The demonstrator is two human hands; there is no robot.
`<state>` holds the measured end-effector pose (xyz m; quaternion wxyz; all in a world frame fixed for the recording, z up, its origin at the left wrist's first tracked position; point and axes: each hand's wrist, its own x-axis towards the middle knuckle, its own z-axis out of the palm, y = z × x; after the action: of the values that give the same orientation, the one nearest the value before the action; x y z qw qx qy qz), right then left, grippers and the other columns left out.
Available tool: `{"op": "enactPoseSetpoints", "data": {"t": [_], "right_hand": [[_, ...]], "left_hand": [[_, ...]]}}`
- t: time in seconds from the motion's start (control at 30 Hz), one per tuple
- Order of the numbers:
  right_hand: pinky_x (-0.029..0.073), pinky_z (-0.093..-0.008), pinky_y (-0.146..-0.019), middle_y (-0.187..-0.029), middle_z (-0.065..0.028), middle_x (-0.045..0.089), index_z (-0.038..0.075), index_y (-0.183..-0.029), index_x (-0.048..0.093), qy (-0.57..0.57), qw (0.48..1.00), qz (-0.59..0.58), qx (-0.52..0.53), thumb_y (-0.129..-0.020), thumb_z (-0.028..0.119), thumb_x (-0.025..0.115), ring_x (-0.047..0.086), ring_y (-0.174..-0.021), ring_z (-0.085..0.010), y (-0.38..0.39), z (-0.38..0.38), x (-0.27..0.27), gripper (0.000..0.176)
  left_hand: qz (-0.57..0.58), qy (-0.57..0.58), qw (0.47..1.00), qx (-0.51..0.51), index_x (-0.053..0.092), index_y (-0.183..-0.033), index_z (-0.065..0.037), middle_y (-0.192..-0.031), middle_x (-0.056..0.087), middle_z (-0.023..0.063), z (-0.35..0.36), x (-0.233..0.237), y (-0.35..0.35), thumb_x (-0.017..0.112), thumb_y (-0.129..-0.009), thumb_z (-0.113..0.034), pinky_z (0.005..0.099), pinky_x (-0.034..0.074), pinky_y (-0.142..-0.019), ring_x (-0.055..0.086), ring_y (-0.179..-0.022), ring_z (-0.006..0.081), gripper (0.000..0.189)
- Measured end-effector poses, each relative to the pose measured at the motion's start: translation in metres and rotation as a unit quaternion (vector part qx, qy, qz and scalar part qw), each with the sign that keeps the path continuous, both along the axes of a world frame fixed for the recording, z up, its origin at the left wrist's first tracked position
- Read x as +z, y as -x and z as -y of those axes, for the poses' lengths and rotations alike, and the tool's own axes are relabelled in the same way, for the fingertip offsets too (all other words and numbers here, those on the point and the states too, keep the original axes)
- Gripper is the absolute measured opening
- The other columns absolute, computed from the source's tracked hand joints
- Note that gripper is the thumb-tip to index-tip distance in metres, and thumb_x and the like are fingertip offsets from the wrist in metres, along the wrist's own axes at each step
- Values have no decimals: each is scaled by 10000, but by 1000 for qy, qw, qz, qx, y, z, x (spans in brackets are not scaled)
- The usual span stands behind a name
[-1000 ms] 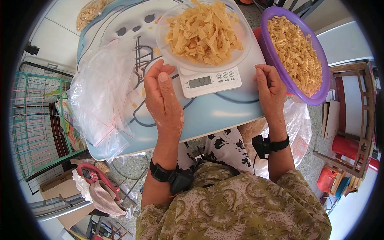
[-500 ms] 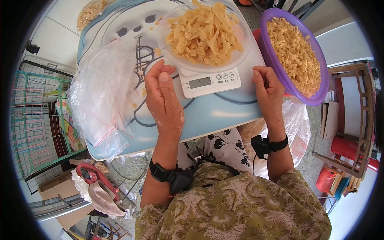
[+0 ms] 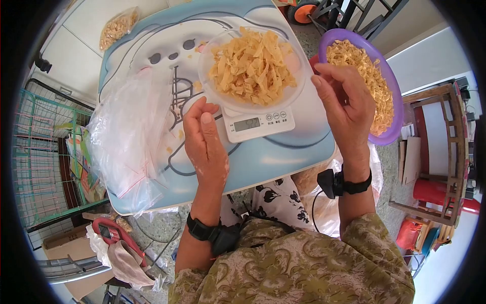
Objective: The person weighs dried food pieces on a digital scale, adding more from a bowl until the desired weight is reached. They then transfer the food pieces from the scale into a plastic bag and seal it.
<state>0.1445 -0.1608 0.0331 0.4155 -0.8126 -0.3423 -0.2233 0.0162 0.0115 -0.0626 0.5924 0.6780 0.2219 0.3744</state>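
Between the left hand (image 3: pixel 205 144) and right hand (image 3: pixel 347 104) sits the scale (image 3: pixel 259 123)

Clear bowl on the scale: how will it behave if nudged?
Probably tippy: the bowl overhangs the small scale left and right. Likely light: thin clear plastic, dry strips heaped inside. A shove may slide it or spill strips.

Two bowls (image 3: pixel 204 66) (image 3: pixel 398 109), one scale (image 3: pixel 258 124), two hands (image 3: pixel 205 144) (image 3: pixel 347 104)

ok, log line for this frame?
left hand: open, beside digital scale | right hand: raised by purple bowl, grip unclear | clear bowl of dried strips: on scale
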Motion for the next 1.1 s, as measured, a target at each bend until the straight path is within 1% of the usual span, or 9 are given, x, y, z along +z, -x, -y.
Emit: {"op": "enactPoseSetpoints", "data": {"t": [0.17, 0.2, 0.27, 0.33, 0.37, 0.63, 0.7, 1.0, 1.1], "right_hand": [[463, -258, -584, -940, -50, 632, 71, -1066, 679, 37, 992, 45, 112, -839, 106, 728, 558, -686, -155, -9, -27, 21, 235], [463, -258, -584, -940, -50, 632, 71, -1066, 679, 37, 992, 45, 112, -839, 106, 728, 558, -686, -155, -11, -32, 22, 235], [442, -233, -621, -1143, -50, 610, 96, -1181, 654, 57, 988, 57, 133, -840, 137, 738, 482, -675, -105, -14, -41, 23, 353], [447, -238, -633, -1157, -52, 602, 105, -1198, 645, 71, 983, 58, 157, -845, 144, 732, 488, -682, -113, -11, -50, 29, 365], [453, -243, -645, -1171, -53, 593, 115, -1215, 636, 86, 978, 61, 180, -851, 150, 725, 494, -689, -120, -10, -53, 30, 376], [454, -227, -631, -1052, -19, 597, 86, -1115, 648, 130, 973, 26, 187, -860, 74, 692, 528, -705, -95, -23, -51, 24, 259], [452, -217, -627, -1019, -7, 597, 74, -1083, 647, 145, 974, 3, 174, -865, 52, 681, 536, -723, -78, -21, -51, 25, 223], [439, -171, -652, -868, 37, 601, 38, -1030, 646, -48, 974, -59, 214, -907, 60, 675, 547, -763, -25, -31, -44, 21, 128], [443, -173, -649, -867, 15, 627, 26, -1041, 657, -136, 958, -199, 152, -918, 62, 671, 552, -758, -31, -20, -46, 31, 129]], "left_hand": [[-8, -13, 1000, -1, 509, -1262, 48, -1077, 612, 137, -2, -2, 2, 428, -1043, -260, 321, 435, -936, 567, -1018, 186, 387], [-3, -10, 1000, -3, 509, -1263, 47, -1076, 612, 137, -2, -3, 2, 429, -1043, -261, 320, 434, -936, 566, -1019, 185, 387], [-7, -18, 1000, -4, 517, -1269, 22, -1084, 604, 104, -2, -3, 2, 425, -1048, -277, 314, 435, -924, 563, -1026, 166, 383], [-14, -26, 1000, -3, 524, -1274, -4, -1092, 596, 72, -2, -2, 3, 422, -1052, -294, 307, 435, -913, 561, -1034, 146, 379], [-13, -22, 1000, -3, 516, -1271, 21, -1089, 602, 106, -1, 0, 3, 425, -1048, -278, 314, 436, -923, 564, -1024, 167, 384], [-17, -21, 1000, -5, 504, -1270, 48, -1094, 607, 142, -2, 0, 4, 430, -1044, -278, 325, 441, -928, 570, -1018, 192, 403], [-20, -23, 1000, -3, 524, -1277, 0, -1085, 598, 73, -1, 0, 3, 423, -1053, -304, 309, 435, -908, 563, -1028, 146, 390], [-9, -21, 1000, -4, 526, -1274, 5, -1085, 598, 72, -1, -1, 3, 429, -1052, -310, 308, 435, -908, 563, -1027, 146, 398], [-13, -19, 1000, -3, 527, -1275, 7, -1084, 598, 71, 0, -1, 3, 431, -1052, -306, 309, 436, -909, 564, -1028, 145, 395]]}}
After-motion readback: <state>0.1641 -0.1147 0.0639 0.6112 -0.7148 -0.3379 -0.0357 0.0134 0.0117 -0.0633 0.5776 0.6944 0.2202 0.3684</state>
